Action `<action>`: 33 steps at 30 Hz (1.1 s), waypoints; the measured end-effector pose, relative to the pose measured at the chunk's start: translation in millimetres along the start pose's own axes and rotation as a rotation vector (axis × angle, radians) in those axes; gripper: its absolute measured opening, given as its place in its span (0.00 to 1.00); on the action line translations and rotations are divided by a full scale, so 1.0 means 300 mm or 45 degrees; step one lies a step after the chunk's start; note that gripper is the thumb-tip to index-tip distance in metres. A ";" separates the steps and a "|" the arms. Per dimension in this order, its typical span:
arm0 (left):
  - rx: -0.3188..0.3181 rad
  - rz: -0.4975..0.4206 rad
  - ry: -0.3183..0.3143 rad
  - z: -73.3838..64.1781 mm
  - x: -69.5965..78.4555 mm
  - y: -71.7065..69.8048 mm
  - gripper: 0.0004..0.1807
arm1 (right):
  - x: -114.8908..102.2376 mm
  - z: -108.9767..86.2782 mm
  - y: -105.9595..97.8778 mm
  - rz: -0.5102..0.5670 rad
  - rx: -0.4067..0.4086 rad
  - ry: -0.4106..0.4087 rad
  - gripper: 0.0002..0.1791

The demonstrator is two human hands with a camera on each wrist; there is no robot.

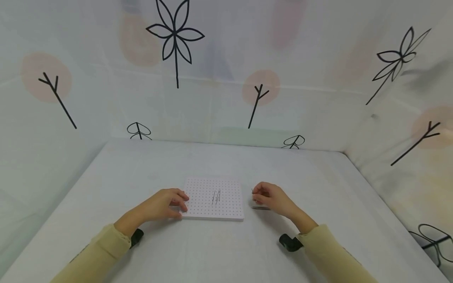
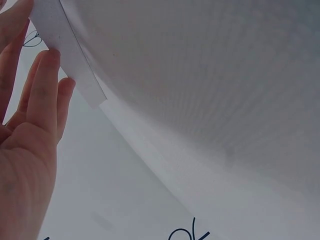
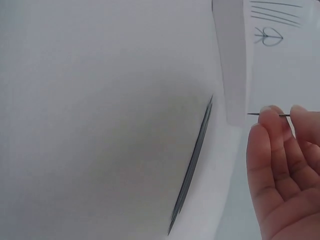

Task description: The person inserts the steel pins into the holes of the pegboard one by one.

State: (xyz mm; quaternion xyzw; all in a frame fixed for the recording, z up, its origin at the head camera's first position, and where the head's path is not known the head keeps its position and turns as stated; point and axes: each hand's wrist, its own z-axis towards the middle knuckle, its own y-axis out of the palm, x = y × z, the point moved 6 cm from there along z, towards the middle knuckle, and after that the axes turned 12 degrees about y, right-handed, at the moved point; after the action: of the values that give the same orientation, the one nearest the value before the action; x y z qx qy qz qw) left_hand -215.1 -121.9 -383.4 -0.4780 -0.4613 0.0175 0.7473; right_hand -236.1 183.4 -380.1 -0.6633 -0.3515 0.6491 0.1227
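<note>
A white pegboard (image 1: 198,208) with a grid of small holes lies flat on the table. My left hand (image 1: 166,204) is at its left side, fingers fairly straight; in the left wrist view the fingertips touch the board's side wall (image 2: 67,55). Several thin dark needles (image 1: 213,197) stand in the board right of its middle. Just off the board's right edge, my right hand (image 1: 270,198) pinches one needle (image 3: 253,114) between thumb and fingertips, its pointed end sticking out. Below that hand, a small bundle of needles (image 3: 192,162) lies on the table.
White cloth covers the table (image 1: 212,251). A white curtain (image 1: 219,106) printed with flowers and twigs rises behind and along both sides. Dark wrist-worn devices, such as the right one (image 1: 291,243), hang beneath the sleeves.
</note>
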 end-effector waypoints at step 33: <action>0.000 0.002 0.000 0.002 -0.010 0.003 0.07 | -0.116 0.029 0.089 0.107 0.022 -0.049 0.05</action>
State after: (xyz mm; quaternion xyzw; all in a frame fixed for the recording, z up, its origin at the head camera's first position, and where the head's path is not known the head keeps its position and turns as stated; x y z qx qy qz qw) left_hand -216.9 -122.6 -386.1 -0.4786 -0.4608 0.0181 0.7472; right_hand -232.9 139.7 -370.8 -0.6638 -0.3200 0.6694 0.0945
